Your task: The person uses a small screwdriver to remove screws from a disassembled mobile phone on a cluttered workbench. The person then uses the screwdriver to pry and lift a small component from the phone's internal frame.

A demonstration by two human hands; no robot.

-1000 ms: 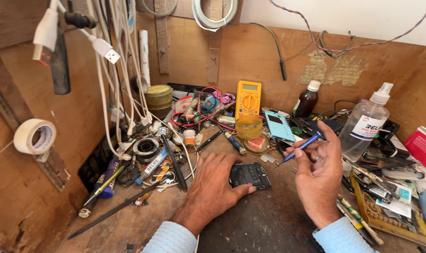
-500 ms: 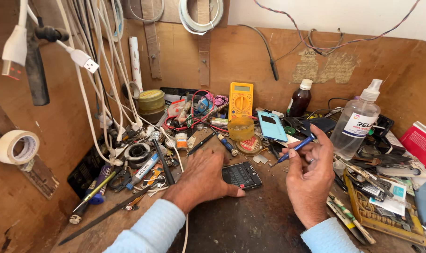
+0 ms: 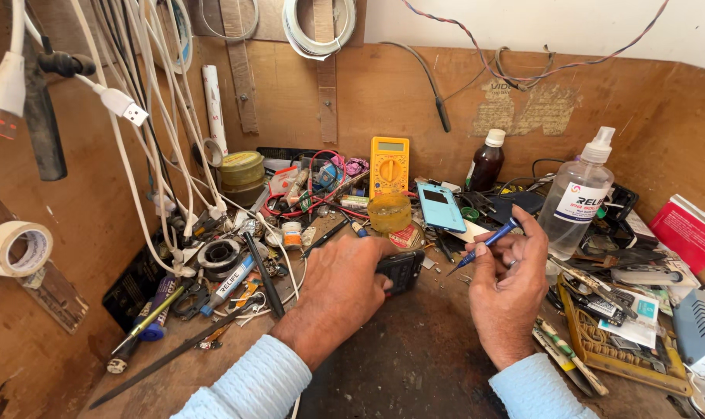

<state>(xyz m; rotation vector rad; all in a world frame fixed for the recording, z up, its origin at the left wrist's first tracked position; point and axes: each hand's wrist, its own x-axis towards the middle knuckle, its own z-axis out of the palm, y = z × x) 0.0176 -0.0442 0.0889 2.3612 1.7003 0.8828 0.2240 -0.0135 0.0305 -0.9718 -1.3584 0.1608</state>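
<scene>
1. My left hand [image 3: 341, 291] lies over the phone [image 3: 400, 269] at bench centre, fingers curled round its near edge, clamping it flat to the dark mat [image 3: 414, 357]. Only the phone's right end shows past my knuckles.
2. My right hand [image 3: 508, 299] sits at 3 o'clock from the phone, just beside it. Thumb and fingers pinch a blue screwdriver [image 3: 484, 240], tip angled down toward 8 o'clock, hanging just off the phone's right end, not touching.
3. Bench clutter: yellow multimeter [image 3: 390, 164] at 12 o'clock from the phone, yellow tub [image 3: 389, 211] just below it, teal case [image 3: 441, 206] at 1 o'clock, spray bottle [image 3: 577, 203] at 2 o'clock behind my right hand, brown bottle [image 3: 486, 161] further back.
4. White cables [image 3: 147, 140] hang at 10 o'clock; tape roll [image 3: 15, 248] on the wall at 9 o'clock.
5. Judgement on doing this well: keep the left palm heavy so the phone cannot skate when the tip loads it.
6. Shift the left fingers back toward 9 o'clock; they hide most of the work face.
7. Bring the driver more upright before seating it. A slanted tip likely cams out of a small screw head.
8. Rest the right wrist on the mat for steadiness.
9. Risk: loose screws would vanish in the litter at 12 o'clock; park them on bare mat at 6 o'clock.
</scene>
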